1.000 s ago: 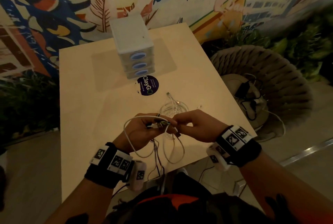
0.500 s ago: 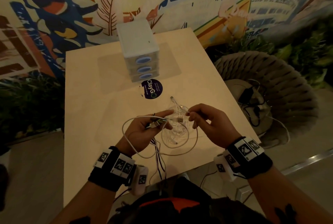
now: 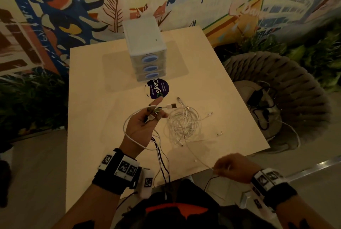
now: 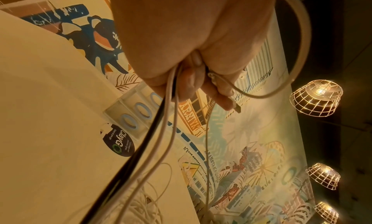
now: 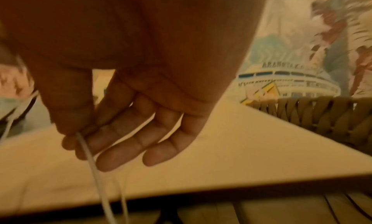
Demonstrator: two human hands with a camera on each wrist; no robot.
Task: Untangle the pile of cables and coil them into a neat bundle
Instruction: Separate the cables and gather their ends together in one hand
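A tangle of thin white cables (image 3: 181, 124) lies on the pale wooden table (image 3: 96, 110), right of my left hand (image 3: 147, 120). That hand is raised palm up and grips several plug ends and cable strands (image 4: 171, 109), white and black, with a USB plug (image 3: 172, 106) sticking out to the right and the index finger pointing up. A white loop hangs round its wrist side. My right hand (image 3: 230, 168) is at the table's near edge, pinching one thin white cable (image 5: 90, 160) between thumb and forefinger; the strand runs up to the pile.
A white three-drawer box (image 3: 145, 49) stands mid-table with a round dark sticker (image 3: 157, 88) in front of it. A woven chair (image 3: 287, 88) at the right holds black adapters and cords. Loose small plugs lie near the pile. A painted wall is behind.
My right hand has left the plugs at the left hand and drawn back to the near table edge, pulling one white cable out of the pile. The left hand kept its bundle.
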